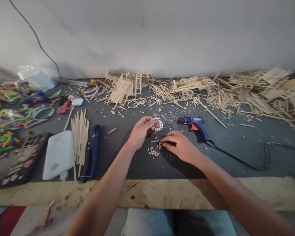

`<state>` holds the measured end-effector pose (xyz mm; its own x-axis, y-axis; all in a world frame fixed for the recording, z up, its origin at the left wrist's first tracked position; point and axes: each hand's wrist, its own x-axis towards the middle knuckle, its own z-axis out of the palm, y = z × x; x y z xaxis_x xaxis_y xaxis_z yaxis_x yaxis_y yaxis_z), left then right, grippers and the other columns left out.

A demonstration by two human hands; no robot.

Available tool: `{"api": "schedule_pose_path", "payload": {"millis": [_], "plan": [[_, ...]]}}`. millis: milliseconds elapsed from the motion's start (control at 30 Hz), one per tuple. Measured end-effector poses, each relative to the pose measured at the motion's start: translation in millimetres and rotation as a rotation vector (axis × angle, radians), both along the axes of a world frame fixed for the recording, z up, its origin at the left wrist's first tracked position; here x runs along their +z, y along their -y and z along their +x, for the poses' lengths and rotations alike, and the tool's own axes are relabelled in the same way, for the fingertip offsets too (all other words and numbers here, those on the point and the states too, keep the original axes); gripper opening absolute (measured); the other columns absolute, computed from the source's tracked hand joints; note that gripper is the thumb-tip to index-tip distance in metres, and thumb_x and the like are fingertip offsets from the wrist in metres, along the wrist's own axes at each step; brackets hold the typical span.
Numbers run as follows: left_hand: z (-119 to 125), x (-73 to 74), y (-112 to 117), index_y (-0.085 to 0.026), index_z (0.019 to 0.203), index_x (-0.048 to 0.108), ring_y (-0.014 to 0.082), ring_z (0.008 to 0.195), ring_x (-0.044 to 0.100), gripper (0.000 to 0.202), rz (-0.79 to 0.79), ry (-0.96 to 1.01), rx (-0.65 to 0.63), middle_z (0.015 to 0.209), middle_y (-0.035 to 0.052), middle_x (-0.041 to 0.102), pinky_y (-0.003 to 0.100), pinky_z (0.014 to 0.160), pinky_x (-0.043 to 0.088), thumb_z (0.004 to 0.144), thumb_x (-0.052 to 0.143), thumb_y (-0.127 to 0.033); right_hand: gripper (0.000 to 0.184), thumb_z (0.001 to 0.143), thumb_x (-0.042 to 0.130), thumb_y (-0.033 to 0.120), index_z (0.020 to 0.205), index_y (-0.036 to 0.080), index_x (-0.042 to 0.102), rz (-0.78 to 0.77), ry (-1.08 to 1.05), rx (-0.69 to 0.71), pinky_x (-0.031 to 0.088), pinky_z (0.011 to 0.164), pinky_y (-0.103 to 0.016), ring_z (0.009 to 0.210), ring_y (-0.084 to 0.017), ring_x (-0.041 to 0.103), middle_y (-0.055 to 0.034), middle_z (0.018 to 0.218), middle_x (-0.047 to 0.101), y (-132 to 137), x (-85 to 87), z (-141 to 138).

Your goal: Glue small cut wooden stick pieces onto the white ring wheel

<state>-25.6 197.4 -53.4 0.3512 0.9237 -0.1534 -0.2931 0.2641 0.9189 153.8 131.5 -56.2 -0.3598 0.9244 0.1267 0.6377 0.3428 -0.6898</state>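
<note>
My left hand [142, 131] pinches a small pale ring with round holes [158, 125] between thumb and fingers, holding it up above the dark tabletop. A short bit of wooden stick [156, 118] shows at the ring's top edge. Lower and to the right, my right hand [178, 146] has its fingertips drawn together at a scatter of short cut stick pieces [153, 151]. Whatever lies between those fingertips is too small to make out. A blue hot glue gun [195, 124] with an orange trigger rests on its side, right of the ring.
Blue cutters [92, 152], a bundle of sticks [80, 136], a white power bank [59, 155] and a patterned phone [24, 160] lie left. Wooden stick models [125, 85] and loose sticks line the wall. The glue gun's black cord [232, 155] trails right. Colourful pipe cleaners [5, 113] crowd the far left.
</note>
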Motion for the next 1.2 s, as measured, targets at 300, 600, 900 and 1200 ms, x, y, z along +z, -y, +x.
{"api": "schedule_pose_path", "payload": {"millis": [300,600,900,1200], "plan": [[-0.1,0.2,0.1,-0.018,0.082,0.055,0.0109,0.064,0.058,0.021,-0.016,0.000,-0.002,0.073,0.0004,0.067,0.023,0.060,0.047,0.077,0.067,-0.035,0.013,0.087,0.061,0.026,0.092,0.022,0.072,0.043,0.089,0.023,0.042,0.084,-0.039,0.088,-0.021,0.057,-0.0066,0.091,0.065,-0.8,-3.1,-6.3],[0.1,1.6,0.2,-0.018,0.082,0.055,0.0113,0.066,0.058,0.019,-0.019,-0.008,-0.001,0.074,0.0005,0.066,0.024,0.061,0.047,0.078,0.066,-0.033,0.005,0.084,0.063,0.022,0.081,0.021,0.068,0.001,0.009,-0.009,0.041,0.084,-0.038,0.087,-0.020,0.057,-0.0038,0.086,0.064,-0.5,1.6,-6.3],[-0.3,-0.1,0.8,-0.017,0.084,0.058,0.0113,0.067,0.059,0.018,-0.003,-0.044,-0.038,0.075,0.0008,0.068,0.024,0.064,0.045,0.080,0.066,-0.033,0.017,0.082,0.061,0.037,0.088,0.022,0.066,-0.150,-0.526,-0.349,0.045,0.065,-0.029,0.071,-0.016,0.059,-0.0023,0.081,0.066,0.9,1.3,-2.2],[-1.1,5.1,4.5,-0.016,0.083,0.063,0.0108,0.068,0.057,0.019,0.075,-0.143,-0.139,0.075,0.0006,0.068,0.025,0.068,0.043,0.079,0.066,-0.034,0.025,0.073,0.070,0.041,0.085,0.019,0.068,-0.246,-0.712,-0.483,0.048,0.061,-0.030,0.062,-0.016,0.060,-0.0022,0.068,0.067,-4.5,-0.1,-0.7]]}}
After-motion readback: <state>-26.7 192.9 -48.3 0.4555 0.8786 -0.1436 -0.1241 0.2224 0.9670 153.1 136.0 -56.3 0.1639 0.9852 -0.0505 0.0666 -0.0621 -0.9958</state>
